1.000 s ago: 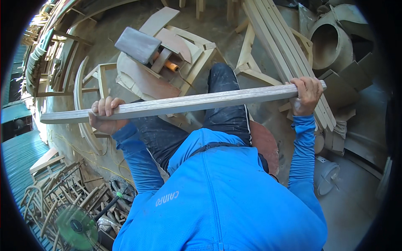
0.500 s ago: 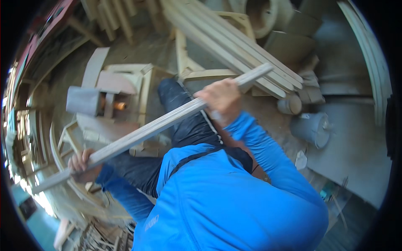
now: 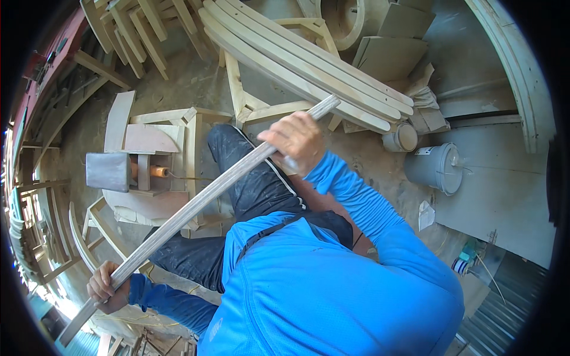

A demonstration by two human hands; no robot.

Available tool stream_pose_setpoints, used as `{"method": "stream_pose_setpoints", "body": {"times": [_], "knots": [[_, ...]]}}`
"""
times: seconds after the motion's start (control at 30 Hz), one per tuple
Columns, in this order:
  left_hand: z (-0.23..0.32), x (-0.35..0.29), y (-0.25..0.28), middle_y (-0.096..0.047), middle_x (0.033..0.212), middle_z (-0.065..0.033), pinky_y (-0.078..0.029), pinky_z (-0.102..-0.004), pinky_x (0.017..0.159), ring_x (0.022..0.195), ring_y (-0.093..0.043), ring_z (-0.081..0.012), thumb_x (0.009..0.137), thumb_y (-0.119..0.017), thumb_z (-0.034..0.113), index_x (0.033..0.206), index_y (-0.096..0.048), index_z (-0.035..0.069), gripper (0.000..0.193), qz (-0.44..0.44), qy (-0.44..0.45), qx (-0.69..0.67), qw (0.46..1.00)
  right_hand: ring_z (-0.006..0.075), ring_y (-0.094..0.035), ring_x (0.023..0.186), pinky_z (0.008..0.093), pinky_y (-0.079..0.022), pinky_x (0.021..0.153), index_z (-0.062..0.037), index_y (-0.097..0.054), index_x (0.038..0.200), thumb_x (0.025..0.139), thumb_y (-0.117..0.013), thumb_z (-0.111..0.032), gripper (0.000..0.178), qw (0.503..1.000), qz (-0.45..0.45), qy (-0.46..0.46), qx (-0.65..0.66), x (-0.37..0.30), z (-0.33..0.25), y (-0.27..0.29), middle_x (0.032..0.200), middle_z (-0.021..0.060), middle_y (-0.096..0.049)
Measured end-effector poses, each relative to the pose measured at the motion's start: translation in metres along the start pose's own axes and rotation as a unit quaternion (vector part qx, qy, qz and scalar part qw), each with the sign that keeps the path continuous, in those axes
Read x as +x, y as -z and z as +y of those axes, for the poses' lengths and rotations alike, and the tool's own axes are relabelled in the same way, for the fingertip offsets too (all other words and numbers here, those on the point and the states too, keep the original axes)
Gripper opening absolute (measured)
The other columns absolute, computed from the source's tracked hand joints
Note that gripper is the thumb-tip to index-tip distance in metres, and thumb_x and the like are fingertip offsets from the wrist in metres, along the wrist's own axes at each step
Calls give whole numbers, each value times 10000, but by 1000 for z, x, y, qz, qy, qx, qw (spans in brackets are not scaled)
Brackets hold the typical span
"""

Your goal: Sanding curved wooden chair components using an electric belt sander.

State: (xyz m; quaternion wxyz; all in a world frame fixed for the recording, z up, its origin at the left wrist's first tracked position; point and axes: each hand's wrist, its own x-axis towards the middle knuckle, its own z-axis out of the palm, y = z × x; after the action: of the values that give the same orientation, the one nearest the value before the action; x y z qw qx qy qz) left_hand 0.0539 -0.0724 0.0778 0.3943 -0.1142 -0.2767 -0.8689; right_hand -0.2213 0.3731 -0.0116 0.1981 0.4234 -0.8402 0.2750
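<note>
A long, narrow wooden strip [image 3: 202, 199] slants across my lap, from the lower left to the upper right. My left hand [image 3: 108, 287] is closed round it near its lower end, fingers wrapped over the edge. Toward the other end, my right hand [image 3: 295, 141] grips it from above, with a short length sticking out past the knuckles. The strip passes over my dark trousers [image 3: 249, 178]. Beyond its far tip lie several long pale boards [image 3: 309, 65], side by side on a wooden frame [image 3: 261, 110].
To the left stands a wooden frame [image 3: 189, 151] bearing a grey box-shaped tool [image 3: 108, 172] with an orange part. Cut wooden pieces [image 3: 142, 35] stand at the far left. On the right are a lidded grey bucket [image 3: 430, 169], a small can [image 3: 404, 138] and a grey sheet surface [image 3: 499, 190].
The strip has tilted more steeply: its left end moved down with my left hand, and its far end shifted left with my right hand. Both hands keep hold.
</note>
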Motion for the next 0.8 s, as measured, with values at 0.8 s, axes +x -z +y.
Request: {"method": "stream_pose_setpoints", "body": {"times": [0.8], "knots": [[-103,-1,-76,-435,725,42,-490,-343,775,681,-490,-122,1053,-598,258,897,-519,156,202,177,-65,249,950,374,-671,929,425,-538,827,-95,-610,1082,662,-810,-134,466,931,-112,-222,266,36,-28,-45,980,148,-662]]}}
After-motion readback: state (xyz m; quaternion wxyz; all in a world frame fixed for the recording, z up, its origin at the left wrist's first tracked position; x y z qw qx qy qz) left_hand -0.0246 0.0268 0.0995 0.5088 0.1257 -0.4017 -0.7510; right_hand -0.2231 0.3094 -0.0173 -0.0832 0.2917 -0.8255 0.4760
